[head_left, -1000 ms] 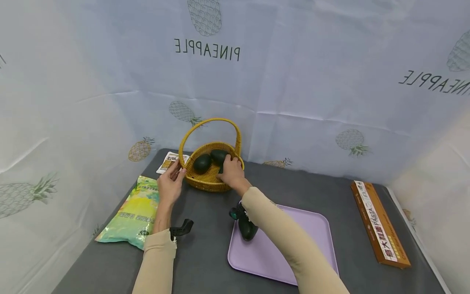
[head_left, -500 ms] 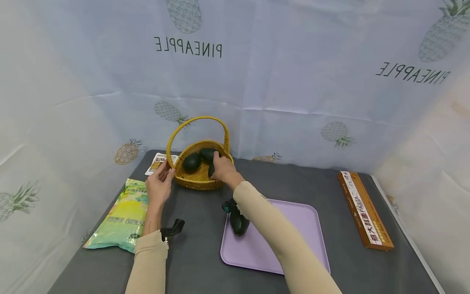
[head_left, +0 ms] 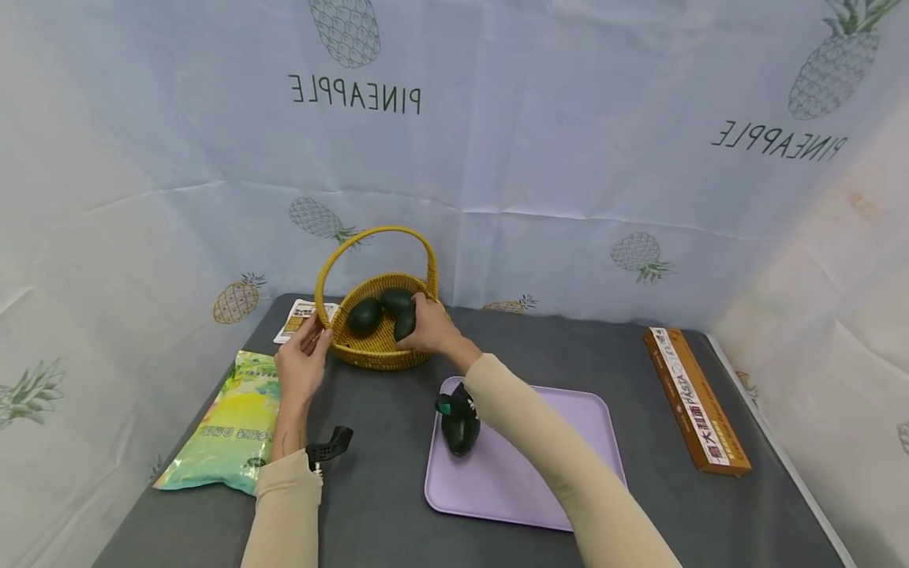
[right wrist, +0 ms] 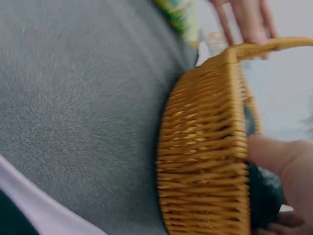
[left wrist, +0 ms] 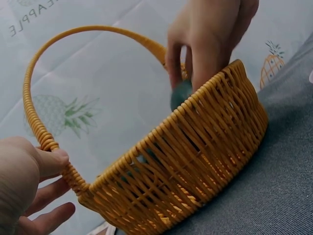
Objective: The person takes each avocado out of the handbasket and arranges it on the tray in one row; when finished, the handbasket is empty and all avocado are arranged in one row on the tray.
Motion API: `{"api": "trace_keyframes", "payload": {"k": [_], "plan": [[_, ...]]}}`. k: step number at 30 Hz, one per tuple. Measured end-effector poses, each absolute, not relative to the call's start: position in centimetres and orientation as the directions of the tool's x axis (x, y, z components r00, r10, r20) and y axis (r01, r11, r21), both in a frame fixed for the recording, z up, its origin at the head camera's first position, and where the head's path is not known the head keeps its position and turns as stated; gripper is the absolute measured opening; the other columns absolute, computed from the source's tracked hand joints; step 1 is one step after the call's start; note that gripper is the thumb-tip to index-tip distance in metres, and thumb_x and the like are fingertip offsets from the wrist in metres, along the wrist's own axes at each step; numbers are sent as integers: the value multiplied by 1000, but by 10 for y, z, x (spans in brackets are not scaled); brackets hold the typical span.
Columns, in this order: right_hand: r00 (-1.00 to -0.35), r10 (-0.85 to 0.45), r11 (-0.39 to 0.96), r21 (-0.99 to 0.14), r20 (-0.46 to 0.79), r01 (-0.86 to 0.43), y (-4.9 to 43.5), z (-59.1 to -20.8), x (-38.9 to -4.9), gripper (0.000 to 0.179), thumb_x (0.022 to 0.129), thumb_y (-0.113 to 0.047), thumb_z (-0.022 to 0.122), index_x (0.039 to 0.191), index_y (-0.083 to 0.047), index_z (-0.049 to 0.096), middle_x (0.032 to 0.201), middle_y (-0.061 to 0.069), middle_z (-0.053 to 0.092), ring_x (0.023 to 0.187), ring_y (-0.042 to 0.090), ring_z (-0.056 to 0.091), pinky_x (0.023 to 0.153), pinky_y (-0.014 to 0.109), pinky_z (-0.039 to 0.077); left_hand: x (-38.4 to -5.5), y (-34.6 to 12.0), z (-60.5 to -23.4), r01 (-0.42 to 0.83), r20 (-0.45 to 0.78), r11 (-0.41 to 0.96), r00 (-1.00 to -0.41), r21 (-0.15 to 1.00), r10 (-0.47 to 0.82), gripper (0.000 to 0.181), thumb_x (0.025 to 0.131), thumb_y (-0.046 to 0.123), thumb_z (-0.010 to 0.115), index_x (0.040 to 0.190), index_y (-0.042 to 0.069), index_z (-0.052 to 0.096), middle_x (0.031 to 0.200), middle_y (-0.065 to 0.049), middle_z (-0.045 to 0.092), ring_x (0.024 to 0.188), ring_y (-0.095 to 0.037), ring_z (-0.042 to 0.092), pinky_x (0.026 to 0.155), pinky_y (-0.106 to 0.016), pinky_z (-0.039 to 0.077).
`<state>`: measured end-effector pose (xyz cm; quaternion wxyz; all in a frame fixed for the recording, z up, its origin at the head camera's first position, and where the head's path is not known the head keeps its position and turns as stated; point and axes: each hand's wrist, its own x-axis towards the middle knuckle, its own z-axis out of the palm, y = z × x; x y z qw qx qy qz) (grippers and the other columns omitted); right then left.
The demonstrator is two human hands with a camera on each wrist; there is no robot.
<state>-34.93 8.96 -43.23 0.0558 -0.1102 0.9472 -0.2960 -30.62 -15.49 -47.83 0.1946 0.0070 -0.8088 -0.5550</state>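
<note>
A yellow wicker basket (head_left: 376, 361) stands at the back left of the table. Its handle (left wrist: 36, 122) is pinched low down between the thumb and fingers of my left hand (head_left: 301, 369). Reaching over the right side of the rim, my right hand (head_left: 435, 325) grips a dark green avocado (head_left: 405, 323) inside the basket. In the right wrist view the thumb lies over that avocado (right wrist: 264, 193), part of it hidden by the wicker. Two more avocados lie in the basket, one at left (head_left: 364, 317) and one behind (head_left: 396, 300).
A lilac tray (head_left: 511, 481) holds another avocado (head_left: 460, 432) at its left side, partly under the right wrist camera. Left of the left arm lies a yellow-green bag (head_left: 234, 426). A small printed card (head_left: 294, 319) is behind it. A brown pasta box (head_left: 699, 402) lies far right.
The head view has swung slightly right, so everything shifts left in it. My right hand has moved a little around the avocado, which shows more now. The left hand stays on the handle.
</note>
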Motion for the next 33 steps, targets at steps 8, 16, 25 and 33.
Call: {"api": "trace_keyframes", "payload": {"k": [8,16,25,33], "plan": [[-939,-339,634,-726,50,-267,151,-405,-321,100,79,-36,93,161,-16,38,157,12,49,143,34,50,113,50,52,-307,-153,-479,222,318,370,-922,902,-221,51,105,23,65,154,15,53,148,-15,61,136,-30,61,110,-40,52],[-908,-414,562,-766,66,-312,223,-408,-258,97,77,-33,95,157,-21,42,157,5,50,146,30,50,119,49,48,-307,-154,-478,209,306,371,-925,905,-224,51,106,26,64,154,16,53,148,-13,61,135,-29,61,111,-41,52],[-903,-428,544,-784,49,-300,265,-435,-189,96,75,-30,97,154,-18,45,155,9,52,142,30,54,119,50,47,-307,-153,-480,199,293,363,-929,910,-226,51,106,28,64,154,18,52,149,-12,60,137,-29,60,112,-42,52],[-894,-446,598,-731,37,-329,269,-461,-165,99,73,-28,98,153,0,45,151,13,56,138,31,57,113,49,52,-307,-153,-478,191,288,365,-928,911,-235,50,106,28,64,154,19,53,150,-12,60,138,-29,60,113,-43,51]]}}
